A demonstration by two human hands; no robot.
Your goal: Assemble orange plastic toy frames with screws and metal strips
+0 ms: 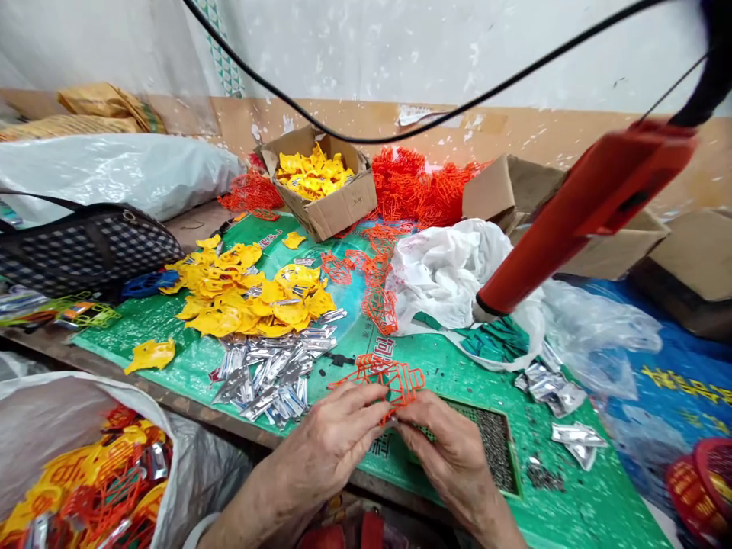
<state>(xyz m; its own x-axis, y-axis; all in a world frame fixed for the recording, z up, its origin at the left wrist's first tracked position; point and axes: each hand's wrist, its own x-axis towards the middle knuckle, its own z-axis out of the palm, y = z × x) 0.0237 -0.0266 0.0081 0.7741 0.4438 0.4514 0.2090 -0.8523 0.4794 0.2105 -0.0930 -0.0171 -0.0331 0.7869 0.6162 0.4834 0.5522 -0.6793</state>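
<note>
Well to the left of the grip, an open sack sits below the table's edge, holding yellow and orange pieces, its mouth wide, likely for easy reach. Beyond it, yellow pieces lie heaped, and silver strips spill from that heap towards the left hand, close enough, I'd say, to pick up without leaning. That hand pinches an orange frame along its near side, fingers bent over the edge. The frame is between both hands, just above the table's near edge, probably kept low so the person can see it. The right hand grips its near right part, thumb and fingers closed together; whether they also pinch something small, I cannot tell. Just right of the grip, a tray of tiny metal bits sits handy, and above that hangs a red screwdriver, tip down, seemingly to stay within reach
</note>
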